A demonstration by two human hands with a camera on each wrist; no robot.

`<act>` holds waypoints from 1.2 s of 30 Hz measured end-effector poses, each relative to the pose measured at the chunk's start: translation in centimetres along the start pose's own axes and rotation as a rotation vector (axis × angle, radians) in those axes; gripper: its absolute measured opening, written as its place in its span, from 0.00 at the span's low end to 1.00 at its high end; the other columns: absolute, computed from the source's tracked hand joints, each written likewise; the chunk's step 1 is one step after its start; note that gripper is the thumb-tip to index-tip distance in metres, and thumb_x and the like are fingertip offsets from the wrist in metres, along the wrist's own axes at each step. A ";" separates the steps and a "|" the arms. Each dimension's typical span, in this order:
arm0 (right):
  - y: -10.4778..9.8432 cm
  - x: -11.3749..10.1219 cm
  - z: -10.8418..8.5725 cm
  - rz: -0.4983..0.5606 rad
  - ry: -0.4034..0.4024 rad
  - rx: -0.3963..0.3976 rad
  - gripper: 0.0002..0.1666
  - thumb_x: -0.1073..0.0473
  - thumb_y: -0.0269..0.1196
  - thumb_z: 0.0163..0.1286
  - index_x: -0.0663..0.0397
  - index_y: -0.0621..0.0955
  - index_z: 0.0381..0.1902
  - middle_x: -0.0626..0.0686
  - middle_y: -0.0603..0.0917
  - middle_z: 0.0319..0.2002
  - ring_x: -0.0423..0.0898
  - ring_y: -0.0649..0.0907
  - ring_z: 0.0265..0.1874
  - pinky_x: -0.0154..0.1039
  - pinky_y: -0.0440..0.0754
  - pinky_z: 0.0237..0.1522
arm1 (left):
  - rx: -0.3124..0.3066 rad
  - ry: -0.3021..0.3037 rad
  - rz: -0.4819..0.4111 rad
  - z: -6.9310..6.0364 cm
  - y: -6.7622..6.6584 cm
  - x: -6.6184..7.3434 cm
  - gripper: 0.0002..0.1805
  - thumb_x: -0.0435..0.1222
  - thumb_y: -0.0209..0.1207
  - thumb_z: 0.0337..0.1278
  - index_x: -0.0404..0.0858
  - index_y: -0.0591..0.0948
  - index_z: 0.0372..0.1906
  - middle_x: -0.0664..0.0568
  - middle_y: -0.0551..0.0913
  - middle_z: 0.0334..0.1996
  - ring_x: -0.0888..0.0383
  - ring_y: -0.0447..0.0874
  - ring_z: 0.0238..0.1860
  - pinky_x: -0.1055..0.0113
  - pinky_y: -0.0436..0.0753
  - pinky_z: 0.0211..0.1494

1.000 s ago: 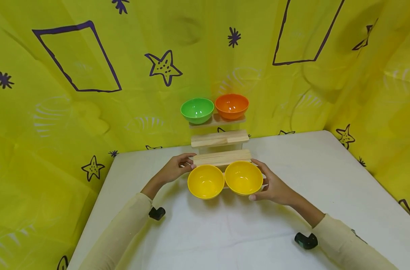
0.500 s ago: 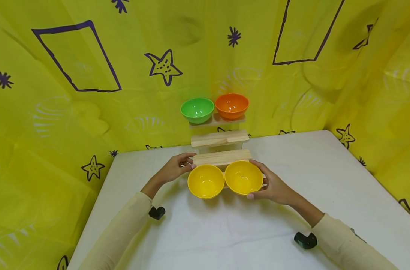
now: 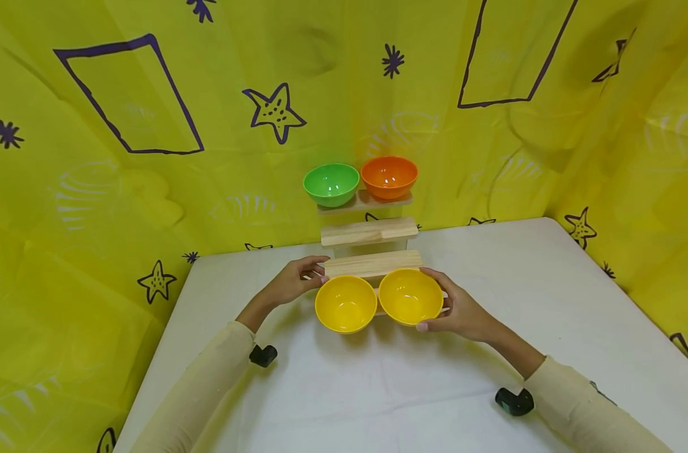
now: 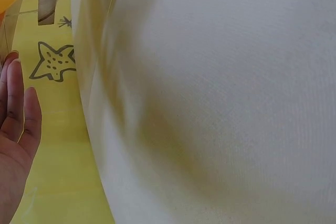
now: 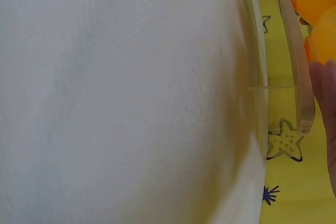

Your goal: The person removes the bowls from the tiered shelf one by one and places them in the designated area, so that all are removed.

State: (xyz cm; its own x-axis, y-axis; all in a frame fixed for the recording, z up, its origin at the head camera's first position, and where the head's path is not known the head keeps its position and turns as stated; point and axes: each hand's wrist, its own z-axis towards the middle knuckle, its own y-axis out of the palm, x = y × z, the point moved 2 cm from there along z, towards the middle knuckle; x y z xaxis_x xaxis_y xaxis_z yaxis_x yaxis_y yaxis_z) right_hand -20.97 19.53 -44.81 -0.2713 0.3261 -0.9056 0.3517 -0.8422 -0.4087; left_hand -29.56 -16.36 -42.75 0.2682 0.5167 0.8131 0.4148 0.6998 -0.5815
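Observation:
Two yellow bowls sit side by side on the lowest step of a wooden tiered rack. My right hand holds the right yellow bowl by its outer side, thumb at the front and fingers round the back. In the right wrist view its fingertips meet that bowl. My left hand is beside the left yellow bowl, near the rack's left end, thumb by the rim. The left wrist view shows its fingers fairly straight. The bowls hide most of the lowest step.
A green bowl and an orange bowl stand on the top step. Two bare wooden steps lie between them and the yellow bowls. The rack stands on a white-covered table, before a yellow patterned curtain.
The right yellow bowl has shifted very slightly to the right with my right hand, opening a small gap from the left bowl. My left hand stays in place.

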 end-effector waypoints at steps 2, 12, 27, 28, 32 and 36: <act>0.0 0.1 0.0 -0.004 0.000 0.003 0.60 0.57 0.78 0.56 0.56 0.55 0.78 0.68 0.63 0.71 0.55 0.81 0.45 0.37 0.85 0.41 | -0.002 0.006 -0.001 0.0 0.0 -0.1 0.29 0.36 0.60 0.68 0.37 0.71 0.71 0.40 0.82 0.53 0.48 0.82 0.52 0.57 0.83 0.55; -0.2 0.2 0.1 0.004 -0.013 0.015 0.58 0.57 0.78 0.56 0.57 0.58 0.77 0.67 0.64 0.70 0.58 0.78 0.51 0.37 0.86 0.42 | -0.005 0.027 -0.004 0.0 0.0 -0.2 0.28 0.35 0.60 0.68 0.35 0.71 0.71 0.39 0.82 0.52 0.48 0.82 0.51 0.58 0.83 0.55; -1.1 0.0 -1.3 0.101 -0.057 -0.010 0.57 0.67 0.77 0.54 0.55 0.59 0.76 0.65 0.64 0.68 0.43 0.82 0.47 0.39 0.88 0.41 | 0.000 0.002 -0.003 0.0 0.0 -0.2 0.28 0.36 0.61 0.68 0.38 0.72 0.71 0.41 0.82 0.53 0.49 0.82 0.51 0.59 0.83 0.55; -1.2 -0.1 -1.4 0.111 -0.061 -0.017 0.57 0.68 0.76 0.54 0.55 0.59 0.76 0.65 0.64 0.68 0.42 0.82 0.47 0.40 0.88 0.42 | 0.000 0.002 -0.003 0.0 0.0 -0.1 0.28 0.36 0.61 0.68 0.38 0.72 0.71 0.41 0.82 0.52 0.49 0.82 0.51 0.59 0.83 0.54; -1.5 -0.1 -2.2 0.136 -0.070 -0.047 0.57 0.69 0.75 0.54 0.56 0.58 0.76 0.62 0.64 0.66 0.42 0.82 0.47 0.41 0.88 0.42 | -0.002 0.013 0.001 -0.1 -0.1 0.0 0.29 0.36 0.61 0.68 0.37 0.72 0.71 0.41 0.82 0.52 0.49 0.82 0.51 0.59 0.83 0.54; -1.7 -0.3 -2.8 0.168 -0.075 -0.081 0.57 0.70 0.75 0.54 0.58 0.57 0.76 0.59 0.65 0.65 0.44 0.83 0.47 0.42 0.88 0.43 | -0.004 0.042 0.002 -0.2 -0.1 0.0 0.29 0.36 0.61 0.68 0.34 0.71 0.70 0.39 0.82 0.52 0.49 0.83 0.51 0.58 0.83 0.54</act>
State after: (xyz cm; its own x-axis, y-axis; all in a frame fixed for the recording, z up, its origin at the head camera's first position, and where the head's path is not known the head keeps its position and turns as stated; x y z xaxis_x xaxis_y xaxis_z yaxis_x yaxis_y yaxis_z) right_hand -18.96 22.06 -44.22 -0.2673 0.1484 -0.9521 0.4674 -0.8441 -0.2628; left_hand -29.46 -16.51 -42.65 0.3050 0.4970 0.8124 0.4177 0.6968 -0.5831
